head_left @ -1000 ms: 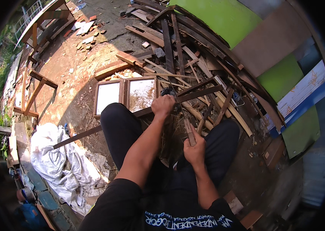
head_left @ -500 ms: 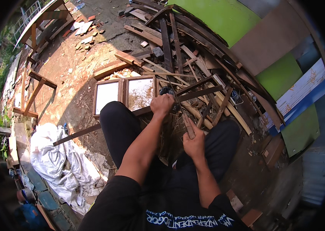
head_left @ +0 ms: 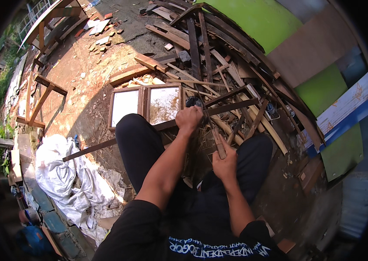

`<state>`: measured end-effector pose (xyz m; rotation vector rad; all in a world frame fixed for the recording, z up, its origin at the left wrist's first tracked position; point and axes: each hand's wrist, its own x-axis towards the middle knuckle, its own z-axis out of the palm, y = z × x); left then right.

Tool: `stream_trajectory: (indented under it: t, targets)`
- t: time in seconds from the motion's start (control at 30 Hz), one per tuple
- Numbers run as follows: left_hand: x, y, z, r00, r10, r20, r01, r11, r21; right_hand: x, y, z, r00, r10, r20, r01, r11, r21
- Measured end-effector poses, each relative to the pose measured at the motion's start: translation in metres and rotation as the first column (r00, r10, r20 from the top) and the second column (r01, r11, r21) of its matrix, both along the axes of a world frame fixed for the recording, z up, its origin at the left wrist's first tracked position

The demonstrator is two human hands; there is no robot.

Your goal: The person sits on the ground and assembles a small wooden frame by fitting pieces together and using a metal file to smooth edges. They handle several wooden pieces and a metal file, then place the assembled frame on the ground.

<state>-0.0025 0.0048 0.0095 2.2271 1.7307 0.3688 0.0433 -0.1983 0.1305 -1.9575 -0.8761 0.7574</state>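
Note:
A long dark wooden bar (head_left: 91, 149) runs slantwise across in front of me, over my left thigh and out to the scrap wood. My left hand (head_left: 189, 119) is closed in a fist on this bar, pressing it from above. In my right hand (head_left: 225, 163), between my knees, is a thin-bladed tool with a wooden handle (head_left: 219, 145). Its narrow dark blade points away and crosses the bar just right of my left fist. The blade's edge is too fine to make out. A small dark object (head_left: 192, 101) lies just beyond my left knuckles.
Two framed panes (head_left: 163, 104) lie beyond my left knee. A heap of scrap wood (head_left: 229, 74) spreads ahead to the right, beside green and brown panels (head_left: 321, 89). A crumpled white sheet (head_left: 57, 167) lies at left, with a wooden trestle (head_left: 40, 102) farther off.
The whole view has shifted slightly. Both hands keep their grips on the bar and the tool, and the blade still crosses the bar at about the same place.

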Motion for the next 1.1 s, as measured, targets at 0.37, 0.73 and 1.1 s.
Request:
stream_trajectory:
  t: [0.37,0.73,1.1]
  targets:
    - [0.004,-0.005,0.004,0.998,-0.069,-0.005,0.069,0.996,-0.054,0.003,-0.033,-0.010,1.000,0.004,0.015,-0.005,0.995,0.098]
    - [0.004,-0.006,0.001,0.999,-0.043,0.015,0.043,0.999,0.026,-0.025,-0.119,0.041,0.998,0.054,0.035,-0.059,0.989,0.139]
    - [0.001,0.002,0.009,1.000,0.022,-0.005,-0.022,0.998,0.054,-0.014,-0.073,0.019,0.999,0.031,0.028,-0.034,0.993,0.109]
